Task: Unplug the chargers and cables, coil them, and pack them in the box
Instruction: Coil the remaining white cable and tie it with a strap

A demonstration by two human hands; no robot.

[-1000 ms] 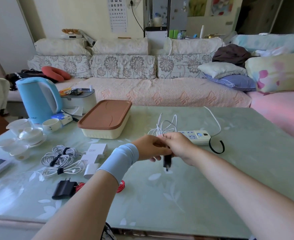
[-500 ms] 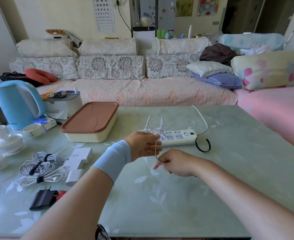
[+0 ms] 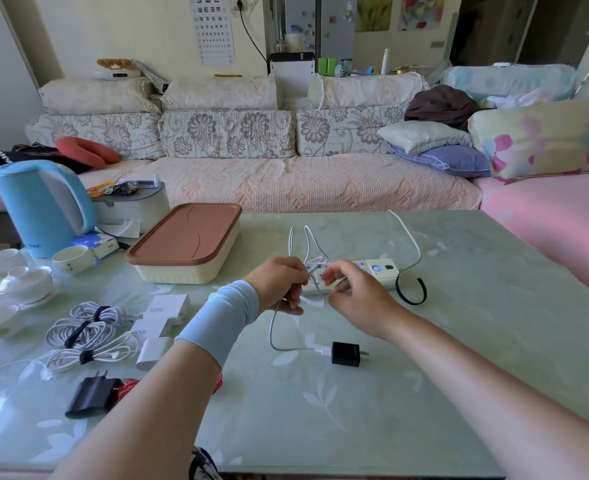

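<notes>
My left hand point(image 3: 282, 284) grips loops of a white cable point(image 3: 273, 336) above the table, just in front of the white power strip point(image 3: 378, 271). My right hand point(image 3: 353, 294) is beside it, fingers curled and pinching the same cable. The cable hangs down and runs to a small black charger point(image 3: 345, 354) lying on the table below my hands. The cream box with a brown lid point(image 3: 185, 244) stands closed to the left. Two coiled white cables point(image 3: 85, 332), white chargers point(image 3: 161, 318) and a black charger point(image 3: 94, 396) lie at the left.
A blue kettle point(image 3: 40, 206), white cups and bowls point(image 3: 26, 278) and a grey container point(image 3: 130, 206) crowd the table's left side. A black strap point(image 3: 411, 291) lies by the power strip. The sofa point(image 3: 286, 181) runs behind the green glass table point(image 3: 459, 341).
The black charger, held up between my hands a second ago, now lies on the table. Both hands have risen back to the cable loops by the power strip.
</notes>
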